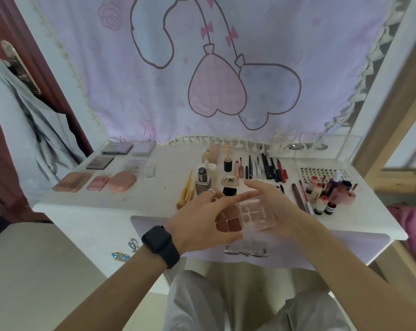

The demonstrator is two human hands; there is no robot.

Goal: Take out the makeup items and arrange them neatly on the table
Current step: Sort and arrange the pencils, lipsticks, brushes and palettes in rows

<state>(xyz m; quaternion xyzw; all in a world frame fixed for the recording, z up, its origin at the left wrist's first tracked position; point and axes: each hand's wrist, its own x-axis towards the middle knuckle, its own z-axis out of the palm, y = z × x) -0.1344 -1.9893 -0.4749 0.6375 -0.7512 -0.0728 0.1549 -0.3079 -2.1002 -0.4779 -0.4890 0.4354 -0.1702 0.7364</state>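
A white table point(106, 206) stands against a pink cartoon-print cloth point(202, 68), with a dark red door point(1, 32) and a hanging grey garment point(23, 115) to the left. Flat compacts point(102, 163) lie in rows on the table's left part, pencils point(269, 168) side by side at the middle back, and small bottles point(321, 192) cluster on the right. Above the near edge, a clear palette point(245, 216) with four reddish pans sits between both hands. The left hand point(202, 218), wearing a black watch point(158, 240), curls its fingers point(216, 201) over the pan end, while the right hand point(271, 204) cradles the transparent end from behind.
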